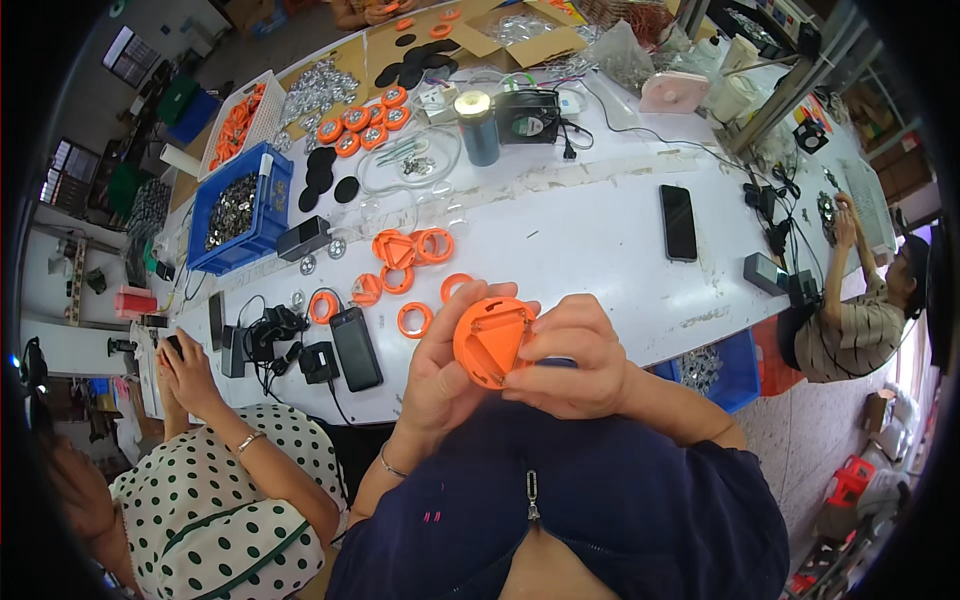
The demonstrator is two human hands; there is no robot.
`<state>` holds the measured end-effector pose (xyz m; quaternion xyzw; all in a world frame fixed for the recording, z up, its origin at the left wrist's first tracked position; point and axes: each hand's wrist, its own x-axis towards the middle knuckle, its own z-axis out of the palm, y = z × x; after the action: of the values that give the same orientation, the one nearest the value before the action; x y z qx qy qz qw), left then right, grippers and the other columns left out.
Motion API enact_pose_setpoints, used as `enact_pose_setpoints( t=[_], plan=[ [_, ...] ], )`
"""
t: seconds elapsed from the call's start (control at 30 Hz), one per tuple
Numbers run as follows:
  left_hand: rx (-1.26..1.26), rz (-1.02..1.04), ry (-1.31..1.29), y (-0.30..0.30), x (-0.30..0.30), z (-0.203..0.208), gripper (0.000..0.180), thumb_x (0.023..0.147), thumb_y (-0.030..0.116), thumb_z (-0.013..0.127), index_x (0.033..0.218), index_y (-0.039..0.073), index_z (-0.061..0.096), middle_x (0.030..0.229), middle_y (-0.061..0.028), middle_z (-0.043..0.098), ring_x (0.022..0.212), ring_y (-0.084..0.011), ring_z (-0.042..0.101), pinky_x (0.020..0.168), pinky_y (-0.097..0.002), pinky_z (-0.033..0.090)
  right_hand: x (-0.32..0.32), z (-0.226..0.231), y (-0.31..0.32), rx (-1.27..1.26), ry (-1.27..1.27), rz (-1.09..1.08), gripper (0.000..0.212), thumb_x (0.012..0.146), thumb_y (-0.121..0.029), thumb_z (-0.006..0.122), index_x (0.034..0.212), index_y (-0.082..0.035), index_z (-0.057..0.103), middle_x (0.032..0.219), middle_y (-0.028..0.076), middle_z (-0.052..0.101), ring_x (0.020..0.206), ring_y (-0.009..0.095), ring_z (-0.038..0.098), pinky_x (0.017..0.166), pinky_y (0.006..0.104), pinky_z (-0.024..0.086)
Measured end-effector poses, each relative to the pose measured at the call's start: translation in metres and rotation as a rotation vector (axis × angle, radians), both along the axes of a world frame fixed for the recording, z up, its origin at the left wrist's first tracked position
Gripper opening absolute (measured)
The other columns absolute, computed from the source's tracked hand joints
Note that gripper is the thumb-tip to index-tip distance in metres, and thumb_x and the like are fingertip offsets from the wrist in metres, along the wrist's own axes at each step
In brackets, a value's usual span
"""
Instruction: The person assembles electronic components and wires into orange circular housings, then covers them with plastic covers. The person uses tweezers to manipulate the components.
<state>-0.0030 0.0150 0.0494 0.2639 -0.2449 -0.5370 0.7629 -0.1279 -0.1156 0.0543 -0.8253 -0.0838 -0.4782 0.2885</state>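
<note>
My left hand (438, 388) grips a round orange plastic housing (492, 347) by its left side, above the near edge of the table. A triangular recess fills the middle of the housing, with small metal bits at its corners. The fingers of my right hand (580, 362) are pinched together against the housing's right side; whatever they hold is too small to make out. Just beyond lie loose orange rings (414, 320) and an orange housing with a triangular recess (394, 247).
On the white table (590, 235) lie a black phone (678, 223), a black power bank (356, 349), tangled cables (275, 330) and a blue bin of metal parts (240, 210). A blue-grey cylinder (478, 130) stands farther back. Co-workers sit left (230, 500) and right (860, 325).
</note>
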Motion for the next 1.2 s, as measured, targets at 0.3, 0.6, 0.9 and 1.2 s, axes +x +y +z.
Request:
enact_pose_setpoints(
  t=[0.3,0.6,0.9,1.2],
  plan=[
    [0.015,0.057,-0.233,0.005,0.004,-0.007,0.078,0.079,0.021,0.073,0.141,0.0,0.03,0.143,-0.0151,0.036,0.131,-0.0263,0.039,0.107,-0.0405,0.036,0.003,0.014,-0.004,0.3,0.229,0.014,0.056,0.057,-0.017,0.085,0.106,-0.006,0.06,0.104,0.009,0.056,0.085,0.024,0.056,0.073,0.0331,0.048],
    [0.139,0.14,0.028,0.0,0.003,-0.017,0.068,0.085,0.034,0.068,0.136,0.004,0.035,0.13,-0.0112,0.047,0.121,-0.0281,0.049,0.1,-0.0413,0.043,0.006,0.002,0.0,0.281,0.305,0.071,0.023,0.066,-0.005,0.077,0.086,-0.009,0.065,0.08,0.005,0.061,0.073,0.024,0.057,0.065,0.0313,0.047],
    [0.322,0.114,0.054,0.004,0.002,-0.028,0.052,0.091,0.031,0.062,0.129,0.005,0.039,0.114,-0.0076,0.053,0.106,-0.0224,0.057,0.089,-0.0374,0.049,0.001,-0.019,0.007,0.612,0.572,0.164,0.008,0.08,-0.009,0.068,0.083,-0.005,0.062,0.077,0.007,0.06,0.071,0.019,0.057,0.064,0.029,0.046],
    [0.426,0.202,-0.262,0.003,-0.006,-0.032,0.049,0.088,0.018,0.066,0.128,0.004,0.041,0.11,-0.0104,0.053,0.098,-0.016,0.057,0.083,-0.0311,0.051,-0.001,-0.044,0.011,1.148,0.582,0.36,0.015,0.09,-0.011,0.06,0.099,0.0,0.057,0.091,0.006,0.063,0.08,0.008,0.058,0.07,0.024,0.048]
  ],
)
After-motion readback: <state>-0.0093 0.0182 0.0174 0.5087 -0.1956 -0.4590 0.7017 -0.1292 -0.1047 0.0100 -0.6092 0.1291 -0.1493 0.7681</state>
